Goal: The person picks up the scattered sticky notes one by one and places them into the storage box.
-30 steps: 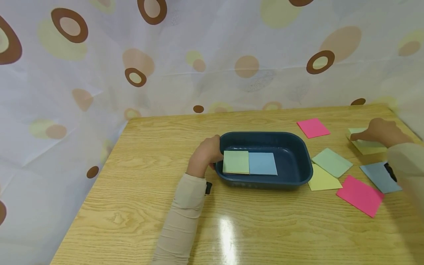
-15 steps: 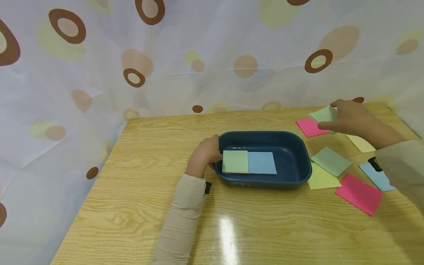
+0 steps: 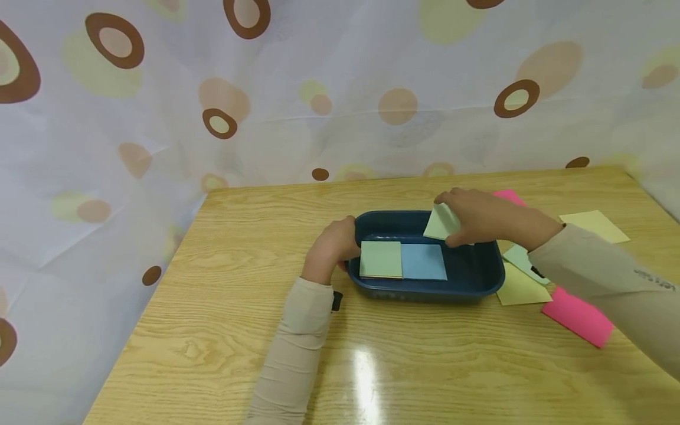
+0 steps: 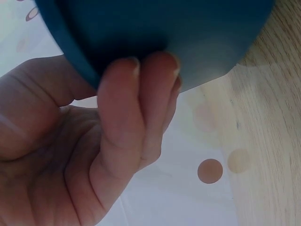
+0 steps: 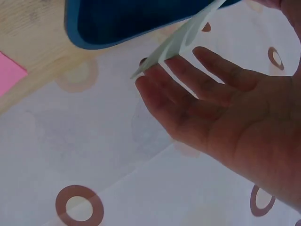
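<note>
A dark blue rectangular bin (image 3: 425,289) stands on the wooden table. My left hand (image 3: 332,248) grips its left end; in the left wrist view the fingers (image 4: 122,108) lie against the outer wall with the thumb on the other side of the rim. Inside the bin, a pale green sticky note pad (image 3: 381,258) and a light blue pad (image 3: 423,261) lie side by side. Over the bin's right half, my right hand (image 3: 480,215) pinches a pale green sticky note (image 3: 442,222) by its edges, tilted. The right wrist view shows this note (image 5: 181,40) between fingertips and thumb.
On the table (image 3: 228,260) to the right lie a pink note (image 3: 511,196), a yellow note (image 3: 596,224), another yellow note (image 3: 523,286), a green note (image 3: 520,260) and a larger pink one (image 3: 579,319). A patterned curtain (image 3: 287,130) hangs behind the table.
My right hand has lifted the pale green note from the far right, uncovering a yellow note there, and carried it left over the bin. My left hand keeps its grip on the bin.
</note>
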`<move>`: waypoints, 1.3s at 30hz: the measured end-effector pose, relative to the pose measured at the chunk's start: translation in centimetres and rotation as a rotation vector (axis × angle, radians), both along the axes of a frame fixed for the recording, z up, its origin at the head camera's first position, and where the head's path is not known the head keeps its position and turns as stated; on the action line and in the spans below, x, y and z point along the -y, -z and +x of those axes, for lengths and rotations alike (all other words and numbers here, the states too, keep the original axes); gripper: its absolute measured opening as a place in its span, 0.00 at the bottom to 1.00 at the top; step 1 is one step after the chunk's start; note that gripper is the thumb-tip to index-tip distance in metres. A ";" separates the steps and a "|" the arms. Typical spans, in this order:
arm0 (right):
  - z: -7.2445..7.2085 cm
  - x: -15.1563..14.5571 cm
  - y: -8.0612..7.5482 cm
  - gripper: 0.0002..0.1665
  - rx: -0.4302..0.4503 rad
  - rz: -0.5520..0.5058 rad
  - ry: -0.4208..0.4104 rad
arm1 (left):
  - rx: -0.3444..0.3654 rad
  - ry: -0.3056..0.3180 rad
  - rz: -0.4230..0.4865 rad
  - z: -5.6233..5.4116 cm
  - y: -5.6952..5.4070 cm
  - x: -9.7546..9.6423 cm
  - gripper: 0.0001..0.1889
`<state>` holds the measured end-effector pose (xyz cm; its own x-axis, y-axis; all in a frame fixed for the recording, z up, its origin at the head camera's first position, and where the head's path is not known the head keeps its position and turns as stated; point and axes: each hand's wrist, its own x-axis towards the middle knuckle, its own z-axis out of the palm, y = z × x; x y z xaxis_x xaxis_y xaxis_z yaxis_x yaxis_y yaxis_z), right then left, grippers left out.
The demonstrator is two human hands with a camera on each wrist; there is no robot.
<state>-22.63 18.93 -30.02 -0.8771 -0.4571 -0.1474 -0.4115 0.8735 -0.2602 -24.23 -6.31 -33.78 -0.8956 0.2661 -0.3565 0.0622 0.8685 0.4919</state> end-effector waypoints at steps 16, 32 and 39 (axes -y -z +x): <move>-1.2 5.9 3.0 0.44 0.212 0.405 -0.204 | 0.003 0.003 -0.006 -0.2 0.2 0.0 0.30; -1.4 7.1 4.3 0.43 0.272 0.400 -0.193 | 0.000 0.009 -0.026 -0.2 0.2 -0.1 0.30; -1.4 7.3 4.5 0.41 0.272 0.410 -0.184 | -0.006 0.012 -0.022 0.0 0.1 -0.1 0.31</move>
<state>-24.00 11.65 -34.47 -0.6929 -0.4566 -0.5580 -0.5327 0.8458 -0.0306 -24.26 -6.22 -33.86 -0.8947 0.2687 -0.3569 0.0755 0.8783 0.4721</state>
